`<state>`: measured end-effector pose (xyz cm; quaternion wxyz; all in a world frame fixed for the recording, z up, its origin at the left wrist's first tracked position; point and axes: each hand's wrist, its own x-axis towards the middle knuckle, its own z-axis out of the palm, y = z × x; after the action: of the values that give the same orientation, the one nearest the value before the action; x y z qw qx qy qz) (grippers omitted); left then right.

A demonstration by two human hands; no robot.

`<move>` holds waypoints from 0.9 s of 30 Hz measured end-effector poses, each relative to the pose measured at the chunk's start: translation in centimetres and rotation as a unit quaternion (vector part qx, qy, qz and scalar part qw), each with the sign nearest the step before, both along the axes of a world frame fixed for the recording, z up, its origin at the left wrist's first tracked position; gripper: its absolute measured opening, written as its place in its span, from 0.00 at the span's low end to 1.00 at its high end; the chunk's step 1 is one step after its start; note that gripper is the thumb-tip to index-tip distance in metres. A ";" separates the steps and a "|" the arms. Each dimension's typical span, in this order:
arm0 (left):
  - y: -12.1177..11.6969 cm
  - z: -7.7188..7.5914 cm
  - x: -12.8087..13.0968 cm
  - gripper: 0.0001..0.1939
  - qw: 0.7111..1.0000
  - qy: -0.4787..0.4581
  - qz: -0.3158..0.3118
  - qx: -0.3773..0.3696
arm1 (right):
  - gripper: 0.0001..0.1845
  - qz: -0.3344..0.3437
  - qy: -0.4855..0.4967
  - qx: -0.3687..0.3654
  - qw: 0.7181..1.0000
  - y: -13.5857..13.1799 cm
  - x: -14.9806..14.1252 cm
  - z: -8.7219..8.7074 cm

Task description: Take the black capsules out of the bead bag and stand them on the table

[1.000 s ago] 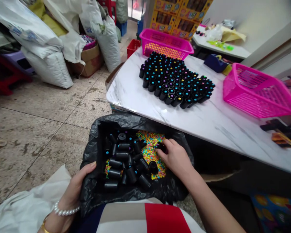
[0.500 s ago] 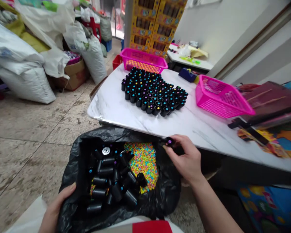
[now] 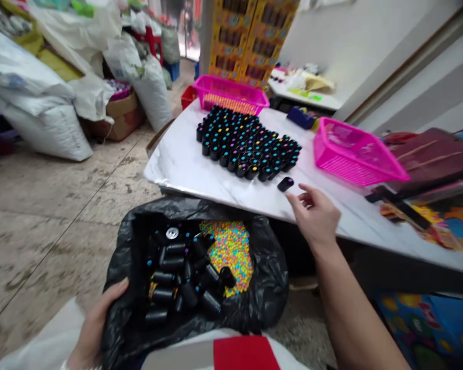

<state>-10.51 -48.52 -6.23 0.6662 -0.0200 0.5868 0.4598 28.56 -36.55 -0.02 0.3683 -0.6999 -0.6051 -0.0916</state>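
Observation:
My left hand (image 3: 100, 313) grips the near left rim of a container lined with a black plastic bag (image 3: 272, 277). Inside it, several black cylinders (image 3: 172, 263) lie jumbled over small multicoloured beads (image 3: 233, 252), with a round silver piece (image 3: 172, 233) among them. Above the table's front edge, my right hand (image 3: 316, 216) has its fingers apart with nothing in them. Just beyond its fingertips, a single black cylinder with a purple dot (image 3: 285, 184) rests on the tabletop, looking tilted or on its side. Behind it, many dotted black cylinders (image 3: 239, 144) stand upright in a tight block.
The white marbled table (image 3: 185, 169) holds a pink basket (image 3: 231, 95) at its far end and another pink basket (image 3: 358, 154) on the right. Yellow boxes (image 3: 250, 46) are stacked behind. White sacks (image 3: 57, 128) crowd the floor at left.
My right hand has moved up and right from over the lined container to the table and let go of the purple-dotted cylinder there. My left hand stays on the rim.

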 end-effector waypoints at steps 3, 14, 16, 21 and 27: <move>-0.7 1.2 1.0 0.08 0.999 -0.016 0.032 -0.012 | 0.13 0.118 -0.031 -0.067 0.990 -4.2 -4.1 -0.1; -0.8 1.0 0.7 0.09 0.999 -0.022 0.032 -0.009 | 0.15 0.300 -0.004 -0.405 0.864 -7.4 -9.7 -4.3; -0.7 1.2 0.9 0.09 0.999 -0.021 0.035 -0.010 | 0.22 0.255 0.028 -0.402 0.879 -6.4 -9.1 -4.4; -0.5 1.6 1.1 0.10 0.999 -0.022 0.033 -0.013 | 0.19 0.224 -0.206 -0.356 0.884 -5.6 -7.8 -3.8; -0.4 1.2 0.8 0.09 0.999 -0.027 0.037 -0.022 | 0.22 0.400 -0.338 -0.305 0.796 -5.0 -6.5 -4.7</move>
<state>-9.68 -48.96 -5.08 0.6638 -0.0683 0.5772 0.4706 22.11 -41.51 -4.73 -0.0880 -0.3961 -0.9137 0.0224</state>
